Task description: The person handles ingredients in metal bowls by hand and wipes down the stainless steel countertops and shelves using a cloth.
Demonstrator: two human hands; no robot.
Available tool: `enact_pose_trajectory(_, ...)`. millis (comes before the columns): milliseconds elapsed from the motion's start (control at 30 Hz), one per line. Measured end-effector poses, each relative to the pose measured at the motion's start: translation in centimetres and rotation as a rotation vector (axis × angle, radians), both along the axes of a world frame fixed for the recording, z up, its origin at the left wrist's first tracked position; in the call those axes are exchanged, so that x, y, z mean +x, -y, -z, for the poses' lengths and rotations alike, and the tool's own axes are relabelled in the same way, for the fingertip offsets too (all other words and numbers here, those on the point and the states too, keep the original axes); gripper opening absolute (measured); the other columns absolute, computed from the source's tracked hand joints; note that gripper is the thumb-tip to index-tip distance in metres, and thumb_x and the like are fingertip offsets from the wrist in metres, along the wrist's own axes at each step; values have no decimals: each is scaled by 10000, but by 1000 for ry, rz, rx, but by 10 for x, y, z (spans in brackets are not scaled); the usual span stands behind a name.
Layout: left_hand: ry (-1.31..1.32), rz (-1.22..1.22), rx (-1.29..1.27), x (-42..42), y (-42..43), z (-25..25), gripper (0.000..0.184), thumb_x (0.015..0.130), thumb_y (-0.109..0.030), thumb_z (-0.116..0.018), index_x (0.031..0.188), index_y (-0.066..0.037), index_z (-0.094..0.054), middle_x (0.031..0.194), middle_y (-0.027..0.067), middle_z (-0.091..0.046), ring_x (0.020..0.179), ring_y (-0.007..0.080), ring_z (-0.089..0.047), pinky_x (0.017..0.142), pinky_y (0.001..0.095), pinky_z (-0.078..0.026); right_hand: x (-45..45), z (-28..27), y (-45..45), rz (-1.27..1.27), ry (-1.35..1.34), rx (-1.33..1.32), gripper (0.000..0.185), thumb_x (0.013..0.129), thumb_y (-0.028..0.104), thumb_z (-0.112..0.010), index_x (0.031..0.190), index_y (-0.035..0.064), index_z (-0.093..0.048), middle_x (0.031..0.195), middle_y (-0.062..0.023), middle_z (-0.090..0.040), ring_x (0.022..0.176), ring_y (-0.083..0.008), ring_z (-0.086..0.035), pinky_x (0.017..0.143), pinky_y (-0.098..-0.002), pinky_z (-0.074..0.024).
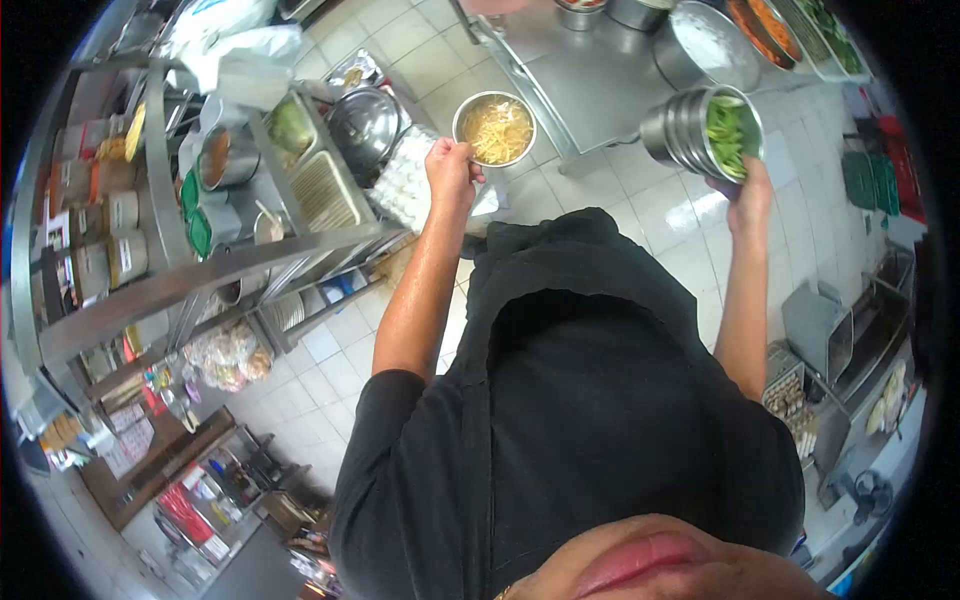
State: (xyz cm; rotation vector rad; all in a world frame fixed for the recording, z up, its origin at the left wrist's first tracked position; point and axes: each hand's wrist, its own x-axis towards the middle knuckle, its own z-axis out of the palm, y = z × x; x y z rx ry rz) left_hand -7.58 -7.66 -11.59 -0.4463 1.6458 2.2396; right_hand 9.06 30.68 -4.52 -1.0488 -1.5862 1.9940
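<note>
A round metal bowl [497, 128] holding thin yellow strips hangs over the floor, gripped at its near-left rim by my left hand [452, 175]. Over to the right, my right hand [748, 195] grips a stack of metal bowls [680, 132] by its lower right edge. The stack is tilted on its side, and green leafy or sliced pieces [725, 135] show in its open mouth. The fingers of my right hand are partly hidden behind the stack.
A steel table [570, 75] at the top bears a large metal pot [705, 45] and trays. Left are a metal rack [160, 200], a lidded pan [365, 125] and a white egg-like tray stack [405, 180]. A grey bin [818, 325] stands right.
</note>
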Motion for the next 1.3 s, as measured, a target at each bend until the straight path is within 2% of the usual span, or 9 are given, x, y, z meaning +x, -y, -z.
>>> enact_pose_trajectory(233, 58, 123, 6, -18, -56, 21, 150, 744, 25, -539, 789, -76, -437, 593, 28, -448, 396, 147, -448, 337, 297, -398, -73, 23, 27, -34, -25, -41, 436, 893, 322, -522, 1147, -32, -503, 1066, -166, -591, 777, -249, -646, 661, -344, -557)
enact_pose_trajectory(433, 81, 137, 2, -26, -80, 25, 128, 747, 31, -530, 756, -53, -434, 577, 47, -475, 371, 133, -445, 321, 292, -399, -109, 43, 41, -30, 32, 151, 566, 914, 405, -523, 1233, -60, -482, 1174, -179, -569, 993, -279, -603, 845, -364, -492)
enact_pose_trajectory(467, 85, 144, -15, -26, -80, 26, 124, 747, 31, -527, 755, -52, -435, 578, 48, -477, 372, 134, -446, 323, 292, -402, -99, 20, 57, 0, 167, 480, 528, 914, 345, -550, 1241, -65, -493, 1217, -187, -561, 1121, -283, -546, 941, -373, -429)
enact_pose_trajectory(567, 80, 164, -25, -30, -87, 23, 118, 752, 29, -524, 760, -49, -436, 588, 45, -472, 391, 138, -453, 343, 293, -418, -77, 26, 91, -48, -101, 1145, 438, 876, 262, -574, 1185, -46, -535, 1164, -201, -578, 1095, -292, -556, 935, -372, -428)
enact_pose_trajectory(633, 88, 198, -5, -24, -88, 18, 120, 760, 23, -528, 771, -48, -432, 602, 35, -454, 424, 139, -462, 376, 294, -436, -76, 19, 126, -425, -239, 1007, 394, 819, 152, -601, 1164, -32, -556, 1165, -178, -581, 1122, -316, -534, 967, -394, -411)
enact_pose_trajectory(800, 75, 240, 90, -26, -91, 37, 100, 775, 7, -516, 794, -42, -431, 601, 35, -453, 434, 154, -469, 391, 298, -448, -153, 32, 154, -943, -181, 1331, 366, 773, 188, -663, 1069, -12, -587, 1141, -159, -581, 1128, -314, -525, 945, -400, -441)
enact_pose_trajectory(900, 107, 205, 36, -20, -93, 18, 93, 777, 3, -512, 785, -43, -432, 596, 36, -449, 434, 157, -465, 398, 307, -452, -173, 67, 141, -1013, -17, 1334, 216, 790, 172, -590, 919, -1, -593, 1001, -138, -599, 1006, -305, -558, 876, -407, -461)
enact_pose_trajectory(1133, 111, 186, 59, -17, -91, 25, 107, 773, -12, -535, 767, -63, -441, 601, 25, -446, 467, 151, -480, 427, 294, -440, -143, 56, 159, -916, 100, 1358, 532, 769, 254, -575, 1185, -70, -503, 1195, -297, -492, 1148, -407, -454, 988, -461, -377)
enact_pose_trajectory(1300, 136, 277, -43, -12, -89, 18, 81, 778, -53, -563, 785, -59, -483, 637, 30, -490, 544, 144, -525, 470, 290, -445, -138, 58, 159, -955, 129, 1460, 682, 724, 277, -623, 1281, -62, -423, 1293, -304, -414, 1189, -425, -408, 1044, -487, -309)
